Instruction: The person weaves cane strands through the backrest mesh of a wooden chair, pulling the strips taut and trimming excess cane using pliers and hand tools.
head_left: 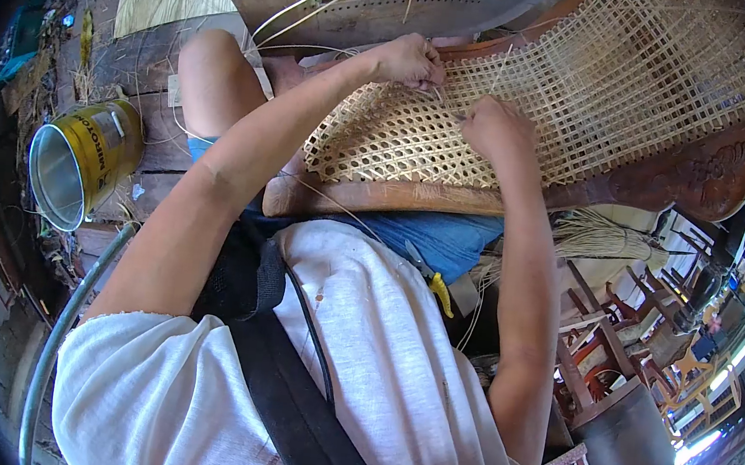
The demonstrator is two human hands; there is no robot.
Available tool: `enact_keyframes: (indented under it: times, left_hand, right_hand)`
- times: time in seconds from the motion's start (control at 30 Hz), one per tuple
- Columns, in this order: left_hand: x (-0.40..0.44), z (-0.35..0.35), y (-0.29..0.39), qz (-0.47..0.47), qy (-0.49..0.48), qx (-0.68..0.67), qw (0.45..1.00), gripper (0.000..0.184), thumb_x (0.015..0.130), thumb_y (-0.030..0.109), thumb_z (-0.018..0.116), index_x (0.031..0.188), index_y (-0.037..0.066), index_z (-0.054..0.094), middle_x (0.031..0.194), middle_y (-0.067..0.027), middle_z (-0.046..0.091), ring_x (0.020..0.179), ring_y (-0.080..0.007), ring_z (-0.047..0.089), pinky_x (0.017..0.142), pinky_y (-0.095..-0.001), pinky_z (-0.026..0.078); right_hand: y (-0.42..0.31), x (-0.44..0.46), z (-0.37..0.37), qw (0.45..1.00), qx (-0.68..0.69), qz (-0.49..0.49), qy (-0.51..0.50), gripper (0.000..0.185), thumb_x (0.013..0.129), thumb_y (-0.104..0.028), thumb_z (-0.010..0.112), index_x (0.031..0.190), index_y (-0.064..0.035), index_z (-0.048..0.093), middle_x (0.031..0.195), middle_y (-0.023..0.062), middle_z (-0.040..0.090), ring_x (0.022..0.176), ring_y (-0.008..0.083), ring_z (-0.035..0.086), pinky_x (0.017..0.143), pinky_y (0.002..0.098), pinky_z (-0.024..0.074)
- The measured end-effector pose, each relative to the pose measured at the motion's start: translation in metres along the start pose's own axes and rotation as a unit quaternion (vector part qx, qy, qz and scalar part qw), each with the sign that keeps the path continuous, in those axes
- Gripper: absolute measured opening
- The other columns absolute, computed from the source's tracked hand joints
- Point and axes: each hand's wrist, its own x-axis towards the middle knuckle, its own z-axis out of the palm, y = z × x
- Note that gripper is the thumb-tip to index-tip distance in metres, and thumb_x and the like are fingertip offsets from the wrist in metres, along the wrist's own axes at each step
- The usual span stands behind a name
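Note:
A carved brown wooden frame (376, 197) lies across my lap, filled with woven cane (393, 134) in an open lattice. Over the frame's far edge is my left hand (412, 61), its fingers pinched together; what they hold is too small to make out. My right hand (500, 128) rests on the weave with its fingers curled closed, near a thin cane strand that runs between the two hands. Whatever lies inside its grip is hidden. Loose strands rise from the weave beside my hands.
A yellow can (86, 165) lies tipped at the left. Yellow-handled pliers (433, 283) rest by my lap. Another wooden frame (350, 28) is beyond my left hand. A cane bundle (606, 238) and wooden chair parts (602, 351) are at the right.

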Motion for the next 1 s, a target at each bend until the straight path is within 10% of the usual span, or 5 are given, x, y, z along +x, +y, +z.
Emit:
enact_keyframes:
  times: [0.37, 0.43, 0.67, 1.0]
  left_hand:
    - [0.016, -0.001, 0.018, 0.018, -0.083, 0.187, 0.979, 0.025, 0.087, 0.023, 0.069, 0.097, 0.000, 0.073, 0.078, -0.0071, 0.070, 0.060, -0.0110, 0.059, 0.052, -0.0273, 0.046]
    - [0.031, 0.003, -0.002, 0.126, -0.084, 0.219, 0.964, 0.029, 0.084, 0.028, 0.072, 0.100, 0.003, 0.073, 0.088, -0.0071, 0.072, 0.068, -0.0137, 0.063, 0.060, -0.0287, 0.050]
    - [0.001, 0.015, 0.022, 0.034, -0.118, 0.252, 0.960, 0.031, 0.080, 0.030, 0.077, 0.103, 0.010, 0.074, 0.095, -0.0060, 0.073, 0.080, -0.0158, 0.066, 0.075, -0.0328, 0.052]
    - [-0.020, 0.033, 0.007, 0.105, 0.073, 0.357, 0.925, 0.032, 0.076, 0.037, 0.067, 0.103, 0.023, 0.073, 0.097, -0.0094, 0.071, 0.091, -0.0279, 0.067, 0.081, -0.0373, 0.052]
  right_hand:
    - [0.020, 0.002, 0.014, 0.979, 0.203, 0.020, -0.008, 0.028, 0.082, -0.029, 0.062, 0.105, -0.0169, 0.071, 0.106, 0.0128, 0.069, 0.100, 0.0302, 0.065, 0.087, 0.0435, 0.0502]
    - [0.020, 0.006, 0.013, 0.982, 0.185, 0.017, -0.035, 0.031, 0.081, -0.029, 0.062, 0.106, -0.0136, 0.070, 0.105, 0.0139, 0.069, 0.101, 0.0290, 0.065, 0.087, 0.0430, 0.0503]
    - [0.001, 0.026, -0.008, 0.988, 0.030, 0.072, -0.130, 0.034, 0.080, -0.029, 0.062, 0.105, -0.0067, 0.069, 0.107, 0.0151, 0.069, 0.104, 0.0289, 0.065, 0.088, 0.0405, 0.0501]
    - [0.074, -0.037, 0.006, 0.992, 0.054, 0.118, -0.002, 0.037, 0.082, -0.041, 0.056, 0.084, -0.0078, 0.071, 0.094, 0.0150, 0.070, 0.094, 0.0293, 0.067, 0.081, 0.0422, 0.0511]
